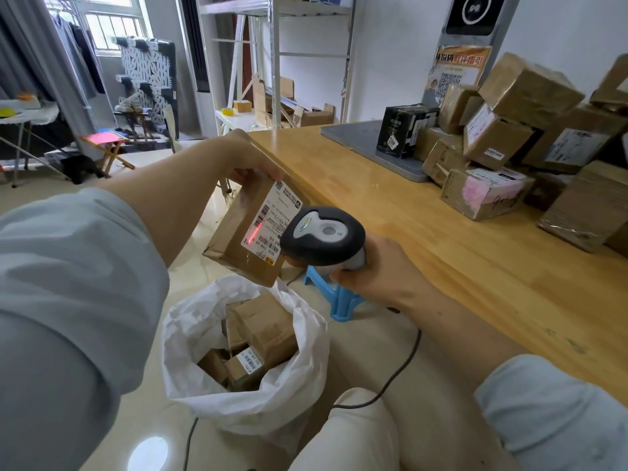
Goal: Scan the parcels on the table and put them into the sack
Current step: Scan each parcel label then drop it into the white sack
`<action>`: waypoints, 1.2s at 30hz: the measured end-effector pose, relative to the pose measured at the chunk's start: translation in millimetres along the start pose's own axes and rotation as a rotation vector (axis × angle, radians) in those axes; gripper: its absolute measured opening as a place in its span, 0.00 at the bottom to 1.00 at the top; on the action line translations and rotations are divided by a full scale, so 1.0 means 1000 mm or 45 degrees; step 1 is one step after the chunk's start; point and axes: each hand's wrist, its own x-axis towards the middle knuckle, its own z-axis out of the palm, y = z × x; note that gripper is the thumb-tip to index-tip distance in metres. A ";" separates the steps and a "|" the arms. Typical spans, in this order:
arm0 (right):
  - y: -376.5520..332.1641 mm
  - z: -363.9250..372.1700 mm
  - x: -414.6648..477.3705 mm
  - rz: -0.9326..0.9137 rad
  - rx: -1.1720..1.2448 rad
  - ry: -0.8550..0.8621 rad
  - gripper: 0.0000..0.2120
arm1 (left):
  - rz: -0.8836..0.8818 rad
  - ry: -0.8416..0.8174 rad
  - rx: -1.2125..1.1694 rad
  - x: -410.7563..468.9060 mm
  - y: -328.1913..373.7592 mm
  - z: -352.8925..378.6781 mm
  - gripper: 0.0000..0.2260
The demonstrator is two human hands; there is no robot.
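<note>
My left hand (248, 158) grips the top edge of a brown cardboard parcel (234, 232) and holds it tilted above the sack, label facing me. A red scan line lies across the barcode on its white label (268, 222). My right hand (380, 270) grips the handle of a dark grey barcode scanner (323, 236), pointed at that label from the right. Below on the floor stands a white woven sack (272, 396), open, with several brown parcels (261, 331) inside. More parcels (530, 130) are piled on the wooden table (424, 232) at the right.
A grey flat panel (350, 137) and a black box (401, 130) lie on the table's far end. A blue plastic stool (343, 300) stands by the table edge. The scanner's cable (401, 375) trails over my lap. Shelving (278, 62) and folding stools stand across the room.
</note>
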 end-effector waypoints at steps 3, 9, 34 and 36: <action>0.002 0.009 0.002 0.037 0.040 -0.026 0.22 | -0.054 0.006 -0.004 0.003 -0.020 0.003 0.29; 0.012 0.039 0.007 0.246 0.253 -0.096 0.18 | -0.314 0.151 0.100 0.007 -0.115 0.026 0.29; 0.064 0.128 0.053 0.816 0.665 -0.241 0.08 | -0.835 0.122 0.088 0.037 -0.307 0.204 0.25; 0.063 0.125 0.052 0.858 0.714 -0.191 0.09 | -0.711 0.163 0.086 0.034 -0.272 0.207 0.24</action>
